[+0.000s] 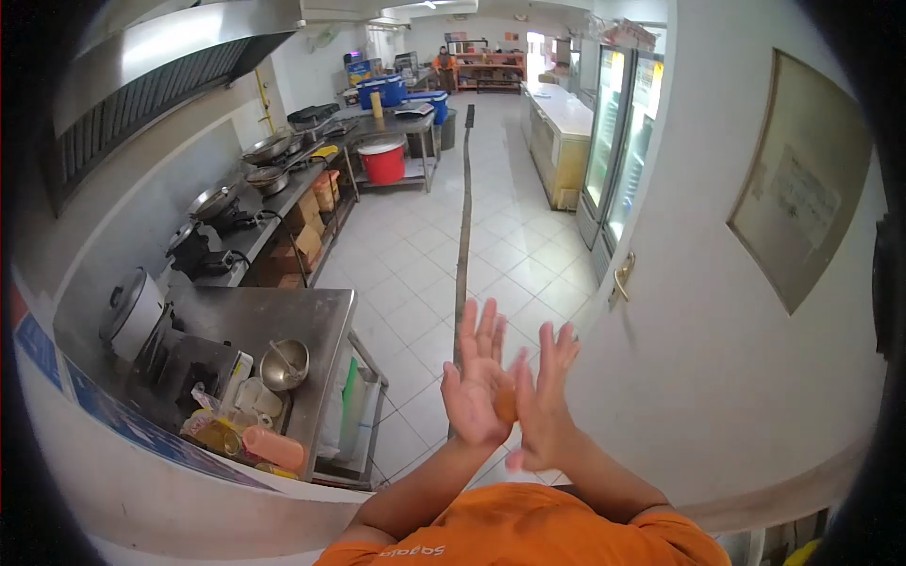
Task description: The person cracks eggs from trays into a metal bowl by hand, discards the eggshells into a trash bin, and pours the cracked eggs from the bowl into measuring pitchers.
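Observation:
My left hand (478, 391) is raised in front of my chest, palm up toward me, with its fingers spread. Close beside it, my right hand (547, 406) is also raised, its fingers stretched out and slightly blurred. The two hands meet or nearly meet at the palms. Between them shows a small orange-brown patch (507, 406); I cannot make out what it is. Neither hand has its fingers wrapped round anything. An orange shirt (528, 528) covers my front below the hands.
At left, a steel table (311, 307) bears a metal bowl (284, 365) and a pink container (274, 447). Stoves with pans (215, 204) line the left wall. A white door (698, 396) stands at right, near glass-fronted fridges (604, 141). A person (444, 68) is far back.

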Motion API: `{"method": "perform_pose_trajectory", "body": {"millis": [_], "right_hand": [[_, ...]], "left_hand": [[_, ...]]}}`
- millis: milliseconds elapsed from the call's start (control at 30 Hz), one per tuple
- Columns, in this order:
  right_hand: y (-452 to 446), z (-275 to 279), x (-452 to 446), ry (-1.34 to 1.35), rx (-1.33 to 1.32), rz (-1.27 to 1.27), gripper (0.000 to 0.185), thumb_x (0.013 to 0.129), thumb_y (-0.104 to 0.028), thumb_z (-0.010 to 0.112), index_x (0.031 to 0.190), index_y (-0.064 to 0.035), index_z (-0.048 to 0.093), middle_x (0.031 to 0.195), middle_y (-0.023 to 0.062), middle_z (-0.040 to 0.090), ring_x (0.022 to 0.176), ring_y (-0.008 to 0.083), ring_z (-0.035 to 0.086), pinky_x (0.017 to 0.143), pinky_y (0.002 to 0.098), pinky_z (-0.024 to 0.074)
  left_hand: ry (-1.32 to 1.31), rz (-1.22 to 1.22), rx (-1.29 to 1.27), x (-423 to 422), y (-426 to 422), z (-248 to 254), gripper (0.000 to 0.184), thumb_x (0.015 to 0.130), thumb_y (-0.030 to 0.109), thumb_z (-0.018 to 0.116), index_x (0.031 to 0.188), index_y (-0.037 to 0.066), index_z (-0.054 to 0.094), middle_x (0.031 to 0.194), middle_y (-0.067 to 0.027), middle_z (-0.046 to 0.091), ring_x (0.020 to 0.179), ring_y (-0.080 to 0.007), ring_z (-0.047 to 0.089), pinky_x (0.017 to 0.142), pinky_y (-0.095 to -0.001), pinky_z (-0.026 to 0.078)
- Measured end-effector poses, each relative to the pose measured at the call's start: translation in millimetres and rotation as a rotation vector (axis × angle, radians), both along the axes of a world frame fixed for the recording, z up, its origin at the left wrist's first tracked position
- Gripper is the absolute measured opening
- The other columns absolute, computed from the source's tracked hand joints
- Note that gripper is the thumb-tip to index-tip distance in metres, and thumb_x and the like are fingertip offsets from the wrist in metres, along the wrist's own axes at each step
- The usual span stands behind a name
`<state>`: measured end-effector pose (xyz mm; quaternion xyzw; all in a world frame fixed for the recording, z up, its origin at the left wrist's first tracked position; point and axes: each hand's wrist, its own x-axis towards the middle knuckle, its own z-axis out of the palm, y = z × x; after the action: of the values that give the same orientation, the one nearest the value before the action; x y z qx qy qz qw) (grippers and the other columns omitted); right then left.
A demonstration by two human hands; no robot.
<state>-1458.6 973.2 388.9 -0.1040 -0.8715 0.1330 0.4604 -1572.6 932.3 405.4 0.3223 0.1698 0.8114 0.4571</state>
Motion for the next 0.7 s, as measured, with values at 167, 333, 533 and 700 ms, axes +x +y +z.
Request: {"method": "perform_pose_trajectory", "body": {"millis": [167,333,533,700], "right_hand": [[6.0,-5.3,41.3,0.004,-0.106,-0.323,0.106,0.097,-0.084,0.022,0.170,-0.0072,0.014,0.171,0.0371,-0.002,0.155,0.0633,-0.009,0.108,0.0851,-0.0080],[-53.3,-6.3,103.9,0.568,-0.620,-0.139,0.105,0.097,-0.085,0.026,0.170,-0.0102,0.015,0.174,0.0275,0.004,0.161,0.0468,0.000,0.124,0.0643,0.0013],[-158.0,-26.1,216.1,1.259,-1.322,0.241,0.105,0.093,-0.089,0.036,0.169,-0.0182,0.019,0.173,0.0228,0.013,0.161,0.0404,0.013,0.129,0.0547,0.0179],[-270.7,-39.5,292.3,1.549,-1.247,0.174,0.100,0.096,-0.082,0.045,0.169,-0.0176,0.020,0.169,0.0223,0.018,0.156,0.0443,0.023,0.126,0.0530,0.0291]], "left_hand": [[-0.503,-0.272,-0.349,57.8,-1.6,-43.0,0.069,0.100,0.066,0.046,0.145,0.014,0.046,0.150,-0.0154,0.048,0.126,-0.0333,0.054,0.104,-0.0480,0.048],[-0.477,-0.854,-0.105,77.3,-15.6,-92.2,0.046,0.105,0.050,0.050,0.127,0.010,0.055,0.126,-0.0104,0.064,0.111,-0.0249,0.067,0.079,-0.0383,0.057],[0.411,-0.954,-0.202,180.7,-103.4,-49.3,0.020,0.105,0.016,0.061,0.122,0.006,0.058,0.120,-0.0090,0.069,0.108,-0.0193,0.073,0.059,-0.0281,0.056],[0.476,-0.961,-0.287,244.5,-172.5,-79.3,0.027,0.104,0.016,0.064,0.127,0.005,0.056,0.129,-0.0093,0.066,0.112,-0.0197,0.073,0.057,-0.0286,0.057]]}}
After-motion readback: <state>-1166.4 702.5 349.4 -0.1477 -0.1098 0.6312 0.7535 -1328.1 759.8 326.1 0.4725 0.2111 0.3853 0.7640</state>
